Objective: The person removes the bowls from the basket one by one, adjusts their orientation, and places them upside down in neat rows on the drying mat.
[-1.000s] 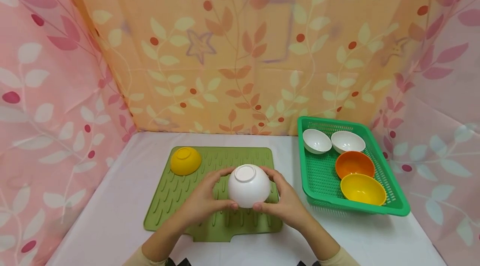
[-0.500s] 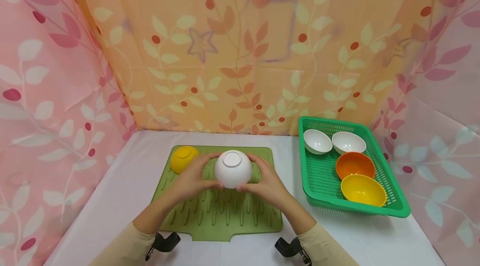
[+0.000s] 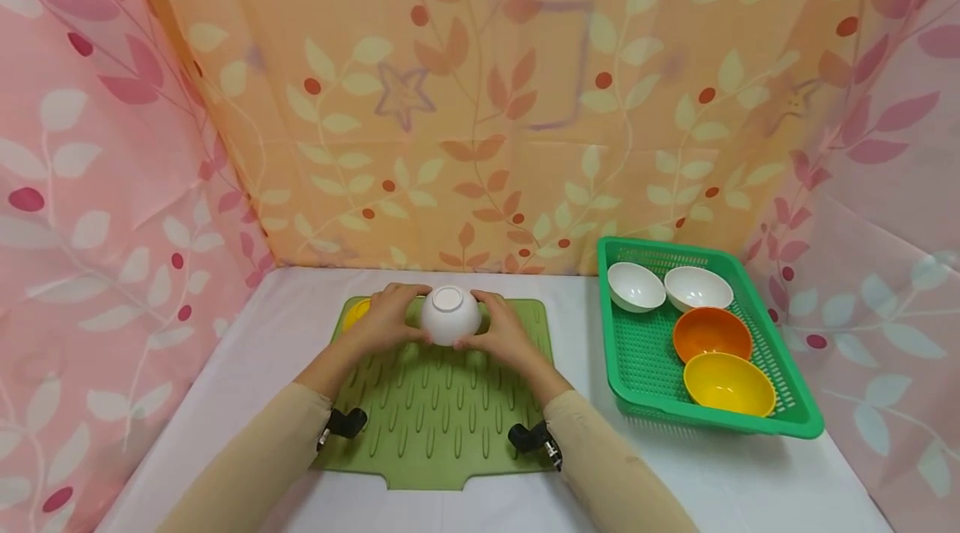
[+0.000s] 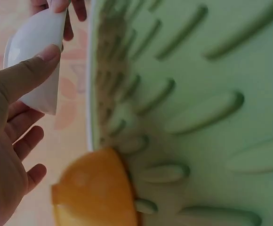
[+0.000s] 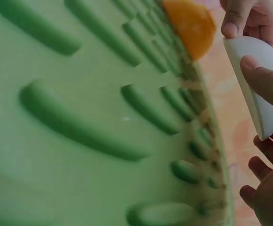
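Observation:
Both hands hold a white bowl (image 3: 449,314) upside down over the far part of the green ridged mat (image 3: 442,416). My left hand (image 3: 386,320) grips its left side, with the thumb on the wall of the white bowl (image 4: 35,61). My right hand (image 3: 501,331) grips the right side, its thumb pressed on the white bowl (image 5: 261,82). An upturned yellow bowl (image 3: 354,312) sits on the mat's far left corner, mostly hidden behind my left hand. The wrist views show the yellow bowl (image 4: 96,190) (image 5: 190,23) more fully, resting rim-down on the mat (image 4: 197,94) (image 5: 80,117).
A green plastic basket (image 3: 637,366) stands on the white table at the right. It holds two white bowls (image 3: 636,285) (image 3: 698,288), an orange bowl (image 3: 711,333) and a yellow bowl (image 3: 727,383). Patterned curtains close in the back and both sides.
Both hands have carried the white bowl away from me, from the mat's near middle to its far edge, close beside the yellow bowl. My left hand now covers most of the yellow bowl.

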The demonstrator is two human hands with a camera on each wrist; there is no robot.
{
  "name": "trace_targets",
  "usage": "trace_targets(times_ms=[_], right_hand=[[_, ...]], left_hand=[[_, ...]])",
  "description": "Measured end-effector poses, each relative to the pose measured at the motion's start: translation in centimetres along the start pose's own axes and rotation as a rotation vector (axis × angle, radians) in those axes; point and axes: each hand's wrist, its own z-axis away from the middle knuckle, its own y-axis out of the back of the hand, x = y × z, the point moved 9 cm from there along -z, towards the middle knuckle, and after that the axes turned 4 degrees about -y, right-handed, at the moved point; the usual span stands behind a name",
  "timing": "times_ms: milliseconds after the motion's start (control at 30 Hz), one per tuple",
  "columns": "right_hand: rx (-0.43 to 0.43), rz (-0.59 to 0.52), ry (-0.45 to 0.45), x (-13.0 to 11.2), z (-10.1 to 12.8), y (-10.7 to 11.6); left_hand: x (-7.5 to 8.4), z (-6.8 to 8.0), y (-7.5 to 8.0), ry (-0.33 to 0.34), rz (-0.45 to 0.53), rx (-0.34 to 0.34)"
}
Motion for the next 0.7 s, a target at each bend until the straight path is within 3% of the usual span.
trace_targets(times_ms=[300,500,700], right_hand=[[-0.018,0.134,-0.044,1.8,-1.8,-2.4],[-0.009,0.213,-0.039,2.1,-1.9,-2.8],[-0.004,0.216,-0.029,2.1,-1.9,-3.1]], left_hand=[[-2.8,-1.6,-2.2,0.042,-0.082,-0.071],[-2.9,-1.9,-3.1,0.026,-0.148,-0.100],[-3.2,-2.0,-3.4,0.048,-0.202,-0.099]])
